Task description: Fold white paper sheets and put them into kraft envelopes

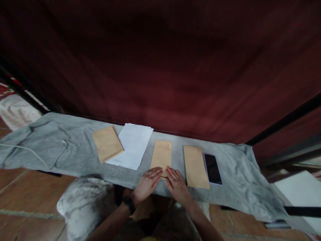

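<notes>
- At six o'clock, closest to the body, both hands rest open, fingers outstretched: the left hand, a dark wristband behind it, comes from seven, the right hand from five. Their fingertips press the near end of an envelope; I cannot tell whether the thumbs reach under it.
- At the clock's centre, that envelope lies flat on the grey cloth, its long side running to twelve. It looks like brown paper: light, fairly stiff when flat, easily creased, perhaps apt to slide. I'd steady it with flat fingers and lift it by its long edges.
- Between three and four, just beside the right wrist, lies a brown pile, with a phone just past it.
- Between nine and ten are white sheets; farther out, overlapping them, a stack of brown envelopes, best gripped across opposite edges so it won't fan apart.
- Farthest off, at twelve, hangs a red curtain.
</notes>
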`<state>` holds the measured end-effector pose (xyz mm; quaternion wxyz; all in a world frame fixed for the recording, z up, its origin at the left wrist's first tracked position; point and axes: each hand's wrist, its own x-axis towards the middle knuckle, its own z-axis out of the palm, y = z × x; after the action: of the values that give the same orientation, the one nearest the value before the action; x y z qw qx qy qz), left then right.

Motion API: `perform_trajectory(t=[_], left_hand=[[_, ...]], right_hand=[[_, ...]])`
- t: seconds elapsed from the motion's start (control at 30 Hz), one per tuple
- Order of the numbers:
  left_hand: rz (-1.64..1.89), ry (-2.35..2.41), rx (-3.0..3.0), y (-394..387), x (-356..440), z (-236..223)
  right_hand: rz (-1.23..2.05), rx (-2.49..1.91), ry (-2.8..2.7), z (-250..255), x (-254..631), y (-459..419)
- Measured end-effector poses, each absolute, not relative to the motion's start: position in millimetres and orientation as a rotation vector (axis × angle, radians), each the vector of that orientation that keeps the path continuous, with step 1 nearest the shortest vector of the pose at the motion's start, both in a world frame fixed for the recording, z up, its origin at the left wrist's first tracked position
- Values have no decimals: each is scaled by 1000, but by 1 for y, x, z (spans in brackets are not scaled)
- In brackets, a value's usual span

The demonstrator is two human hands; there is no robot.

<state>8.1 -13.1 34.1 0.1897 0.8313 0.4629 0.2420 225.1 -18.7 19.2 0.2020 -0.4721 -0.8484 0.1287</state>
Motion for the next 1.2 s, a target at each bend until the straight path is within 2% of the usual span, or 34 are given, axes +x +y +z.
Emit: perform_trajectory(t=[0.33, 0.77, 1.2], left_hand=[[554, 1241, 2258, 12, 15, 55], [341, 1461, 2625, 121, 59, 19], [356, 1207, 2712, 98, 41, 16]], right_hand=[[372, -1295, -2318, 19, 227, -32], [259, -1231, -2270, 16, 225, -33], [207, -1289, -2202, 15, 219, -34]])
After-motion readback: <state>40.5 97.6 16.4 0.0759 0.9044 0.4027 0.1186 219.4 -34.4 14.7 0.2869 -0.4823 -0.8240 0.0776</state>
